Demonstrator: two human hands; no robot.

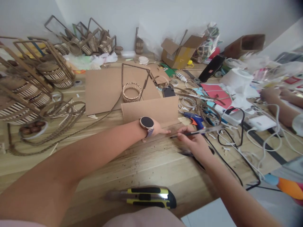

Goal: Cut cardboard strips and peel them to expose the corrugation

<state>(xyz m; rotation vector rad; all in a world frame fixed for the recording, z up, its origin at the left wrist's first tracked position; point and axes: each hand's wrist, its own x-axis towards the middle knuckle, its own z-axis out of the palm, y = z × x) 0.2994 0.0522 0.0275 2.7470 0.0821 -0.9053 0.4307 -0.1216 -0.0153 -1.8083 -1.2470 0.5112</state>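
My right hand (195,142) is closed round a slim dark-tipped pen (189,134), its point to the left. My left hand (158,128), below a dark-faced wristwatch (146,122), lies low with a finger stretched toward the pen tip. It rests at the near edge of a folded brown cardboard piece (151,108), whose back part stands up. Behind that, a small round woven basket (132,92) with a tall strip handle sits on a flat cardboard sheet (101,91). Scissors (194,157) lie partly under my right wrist.
A yellow-black utility knife (151,197) lies near the front edge. Blue glue gun (195,119), cables and scraps crowd the right. Finished-looking baskets (54,74) stand left; an opened carton (180,52) is at the back. Another person's hands (274,97) are at far right.
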